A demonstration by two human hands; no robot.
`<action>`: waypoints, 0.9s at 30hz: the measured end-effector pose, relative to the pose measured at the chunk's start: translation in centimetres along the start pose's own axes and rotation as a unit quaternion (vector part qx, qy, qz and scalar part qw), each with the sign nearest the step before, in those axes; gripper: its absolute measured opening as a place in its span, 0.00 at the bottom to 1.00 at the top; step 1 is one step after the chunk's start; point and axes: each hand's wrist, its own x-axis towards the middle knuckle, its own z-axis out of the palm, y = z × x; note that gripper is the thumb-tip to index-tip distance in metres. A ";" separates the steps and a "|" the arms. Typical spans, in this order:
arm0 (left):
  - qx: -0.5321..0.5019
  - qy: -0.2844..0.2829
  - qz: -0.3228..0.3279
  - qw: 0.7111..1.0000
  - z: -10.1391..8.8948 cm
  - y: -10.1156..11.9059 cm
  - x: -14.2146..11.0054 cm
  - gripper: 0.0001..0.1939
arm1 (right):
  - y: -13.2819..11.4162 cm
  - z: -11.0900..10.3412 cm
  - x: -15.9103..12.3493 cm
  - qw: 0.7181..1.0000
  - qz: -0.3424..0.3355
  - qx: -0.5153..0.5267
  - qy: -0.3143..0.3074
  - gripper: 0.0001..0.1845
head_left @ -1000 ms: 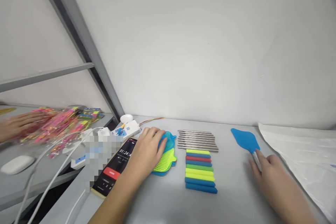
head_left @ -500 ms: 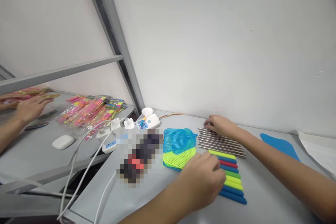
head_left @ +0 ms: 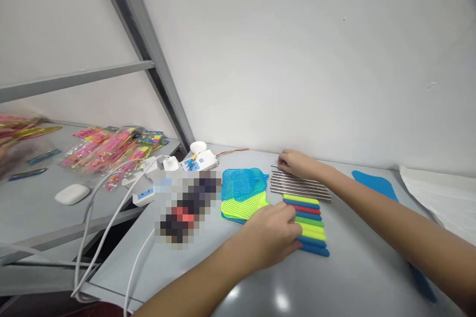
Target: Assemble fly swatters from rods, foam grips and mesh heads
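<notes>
My left hand is closed over the left ends of a row of coloured tube handles in yellow, blue, red and green; its fingertips hide which one it grips. Farther back, my right hand pinches the left end of the rearmost thin metal rod, beside several more rods. Left of these, blue and yellow-green mesh fly swatter heads lie overlapped. A solid blue swatter head lies at the right, and a blue handle shows beyond my right forearm, which hides the part between.
A power strip with plugs and white cables stands at the left, beside a pixelated dark object. White sheeting lies right. On the neighbouring table are packaged pink items, a white case and another person's blurred hand.
My right hand has let go of the blue swatter and moved left to the metal rods. My left hand has moved from the mesh heads to the coloured handles. The view has shifted.
</notes>
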 end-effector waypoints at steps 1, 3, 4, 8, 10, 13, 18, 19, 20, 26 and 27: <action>-0.004 -0.003 0.004 1.000 0.0 0.0 0.0 0.12 | 0.0 -0.1 -0.1 1.000 0.004 -0.002 0.005 0.10; -0.013 -0.009 0.016 1.000 -0.1 0.0 0.1 0.12 | -0.1 -0.4 -0.5 1.000 0.019 -0.002 0.022 0.09; -0.017 -0.012 0.022 1.000 -0.1 0.0 0.1 0.12 | -0.2 -0.7 -0.8 0.999 0.029 0.001 0.033 0.08; -0.021 -0.031 0.038 0.999 -0.5 0.3 0.2 0.11 | -0.8 -2.7 -2.5 0.992 0.062 0.024 0.108 0.09; -0.012 -0.045 0.043 0.998 -0.7 0.5 0.3 0.10 | -1.3 -3.9 -3.8 0.982 0.075 0.039 0.172 0.11; 0.001 -0.049 0.062 0.997 -0.6 1.1 0.3 0.06 | -2.5 -5.0 -6.8 0.950 0.087 0.062 0.294 0.12; -0.012 -0.020 0.114 0.993 0.4 2.6 0.4 0.01 | -4.9 -3.9 -13.0 0.812 -0.007 0.216 0.543 0.07; -0.016 -0.019 0.116 0.993 0.6 2.8 0.4 0.01 | -5.5 -3.4 -14.0 0.790 -0.012 0.246 0.562 0.07; -0.020 -0.023 0.115 0.993 0.7 3.1 0.4 0.01 | -6.1 -3.1 -14.8 0.769 -0.011 0.275 0.576 0.06; -0.103 0.053 0.052 0.992 -0.4 3.2 0.5 0.04 | -8.1 -2.4 -15.9 0.651 0.033 0.480 0.587 0.10; -0.127 0.086 0.044 0.987 -0.7 3.0 0.6 0.04 | -8.0 -2.5 -15.8 0.637 0.046 0.510 0.577 0.12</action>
